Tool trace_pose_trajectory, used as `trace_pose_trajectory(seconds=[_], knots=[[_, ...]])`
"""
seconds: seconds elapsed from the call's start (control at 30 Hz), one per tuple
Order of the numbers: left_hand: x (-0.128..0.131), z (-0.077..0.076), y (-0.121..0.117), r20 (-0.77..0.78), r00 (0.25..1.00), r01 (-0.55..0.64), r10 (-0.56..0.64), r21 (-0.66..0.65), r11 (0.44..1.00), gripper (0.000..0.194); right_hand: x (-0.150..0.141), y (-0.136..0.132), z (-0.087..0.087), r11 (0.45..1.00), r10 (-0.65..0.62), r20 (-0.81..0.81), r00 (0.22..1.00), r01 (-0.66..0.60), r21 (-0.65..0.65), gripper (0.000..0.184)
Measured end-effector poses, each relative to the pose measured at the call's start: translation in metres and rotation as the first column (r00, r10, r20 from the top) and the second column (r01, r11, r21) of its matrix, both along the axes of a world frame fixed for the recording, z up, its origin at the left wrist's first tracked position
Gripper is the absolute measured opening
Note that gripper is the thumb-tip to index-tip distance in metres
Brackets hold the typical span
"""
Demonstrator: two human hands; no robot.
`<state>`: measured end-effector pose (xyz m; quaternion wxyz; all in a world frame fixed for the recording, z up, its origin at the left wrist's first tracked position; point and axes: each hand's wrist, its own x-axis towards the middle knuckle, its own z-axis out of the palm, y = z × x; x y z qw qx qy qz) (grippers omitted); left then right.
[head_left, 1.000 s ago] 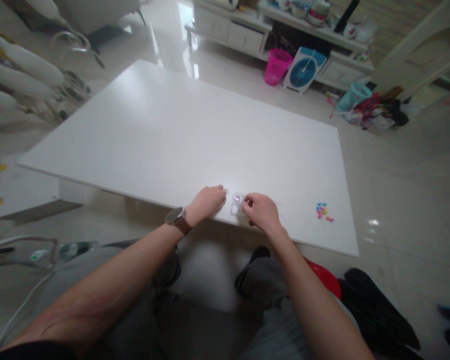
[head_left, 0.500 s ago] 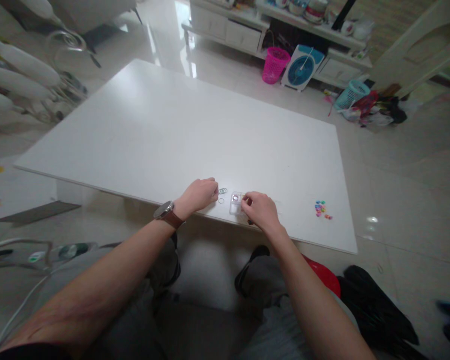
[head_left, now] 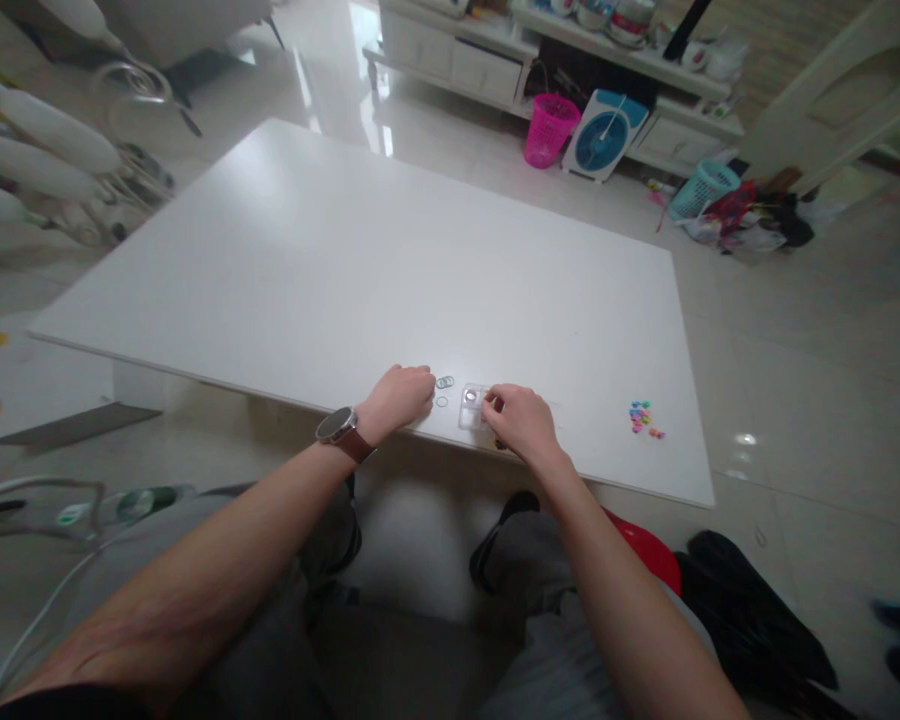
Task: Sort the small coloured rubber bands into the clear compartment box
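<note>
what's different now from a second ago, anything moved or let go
The left hand has shifted left, away from the clear compartment box, bringing the cluster of thin rings and the single ring into view. Whether its grip released anything can't be told. The right hand stayed at the box; the small colourful pieces stayed put.

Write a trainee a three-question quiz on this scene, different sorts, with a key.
1. On which side is the watch worn, left or right?
2. True or false: the coloured pieces lie to the right of the right hand.
3. What lies on the table between the left hand and the clear box?
A) a fan
B) rings
C) a pink basket

Key: 1. Left; 2. True; 3. B
</note>
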<state>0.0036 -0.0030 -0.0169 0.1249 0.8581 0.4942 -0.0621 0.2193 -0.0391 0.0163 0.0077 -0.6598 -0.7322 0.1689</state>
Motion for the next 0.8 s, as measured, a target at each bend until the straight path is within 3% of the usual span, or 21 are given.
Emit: trace_pose_trajectory(seconds=[0.33,0.67,0.8], knots=[[0.007,0.008,-0.005,0.082,0.991,0.101,-0.103,0.029,0.994,0.025,-0.002,0.000,-0.001,1.000,0.002,0.003,1.000,-0.002,-0.003,0.021],[0.009,0.000,-0.007,0.038,0.993,0.115,-0.115,0.001,0.993,0.020,-0.002,0.000,0.000,1.000,0.006,0.003,1.000,-0.006,-0.006,0.020],[0.013,0.003,-0.006,0.155,0.986,0.072,-0.056,-0.097,0.993,0.020,0.000,0.001,-0.003,1.000,0.003,-0.023,1.000,-0.003,0.003,0.018]])
